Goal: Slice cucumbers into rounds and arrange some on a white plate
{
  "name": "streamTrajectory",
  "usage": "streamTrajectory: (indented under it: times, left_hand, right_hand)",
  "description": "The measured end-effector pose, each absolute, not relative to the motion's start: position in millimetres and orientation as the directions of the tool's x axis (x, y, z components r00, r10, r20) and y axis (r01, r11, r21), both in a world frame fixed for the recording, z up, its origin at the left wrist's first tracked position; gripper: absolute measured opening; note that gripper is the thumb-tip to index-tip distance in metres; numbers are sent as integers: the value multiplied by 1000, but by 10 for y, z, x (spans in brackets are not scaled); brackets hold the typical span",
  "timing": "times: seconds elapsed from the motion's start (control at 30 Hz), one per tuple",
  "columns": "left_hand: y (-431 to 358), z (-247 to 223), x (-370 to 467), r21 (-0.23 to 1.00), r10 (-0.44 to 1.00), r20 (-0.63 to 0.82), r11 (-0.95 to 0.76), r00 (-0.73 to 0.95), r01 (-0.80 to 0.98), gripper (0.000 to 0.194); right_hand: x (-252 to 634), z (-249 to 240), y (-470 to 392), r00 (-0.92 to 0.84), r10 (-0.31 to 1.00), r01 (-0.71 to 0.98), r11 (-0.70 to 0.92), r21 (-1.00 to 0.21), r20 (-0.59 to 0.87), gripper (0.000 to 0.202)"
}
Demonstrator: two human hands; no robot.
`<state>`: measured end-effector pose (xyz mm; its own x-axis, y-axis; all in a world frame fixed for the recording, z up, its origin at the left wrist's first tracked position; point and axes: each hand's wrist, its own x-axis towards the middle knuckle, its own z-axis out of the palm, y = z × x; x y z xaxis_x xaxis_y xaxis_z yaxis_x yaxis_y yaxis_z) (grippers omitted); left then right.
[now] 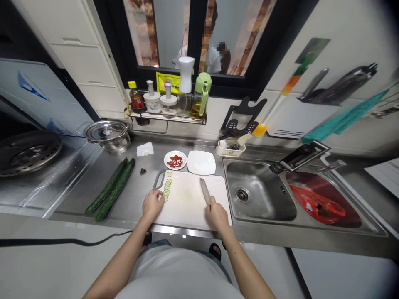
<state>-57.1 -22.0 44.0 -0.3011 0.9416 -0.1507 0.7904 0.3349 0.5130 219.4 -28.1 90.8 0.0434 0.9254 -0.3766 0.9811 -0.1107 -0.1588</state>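
My left hand point(153, 204) rests at the left edge of the white cutting board point(193, 211). Its fingers are bent, with a gap at the thumb, and touch the near end of an overlapping row of cucumber slices point(167, 187). One more slice point(169, 174) lies just beyond that row. On the board's right side, my right hand point(217, 214) is closed around the handle of a kitchen knife point(205, 191), its blade pointing away from me. Two whole cucumbers point(116, 189) lie on the counter to the left, and a small dark green cucumber end point(143, 171) sits between them and the board.
Behind the board stand a plate of chopped red pieces point(175, 160) and a white plate point(201, 162). A lidded steel pot point(109, 135) is at back left. The sink point(258, 191) adjoins on the right, with a red plastic bag point(321, 207) in its second basin.
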Motion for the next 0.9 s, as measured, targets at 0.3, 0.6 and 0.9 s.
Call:
streamTrajectory:
  times: [0.3, 0.6, 0.9]
  left_hand:
    - [436, 386, -531, 529, 949, -41, 287, -313, 799, 31]
    - [928, 476, -494, 325, 980, -114, 190, -161, 926, 31]
    - [1012, 411, -544, 424, 982, -65, 189, -179, 886, 19]
  right_hand:
    - [2200, 930, -232, 36, 912, 979, -115, -171, -408, 38]
    - [2194, 958, -212, 37, 911, 978, -118, -172, -411, 38]
    - [2189, 968, -206, 35, 903, 976, -123, -179, -428, 35]
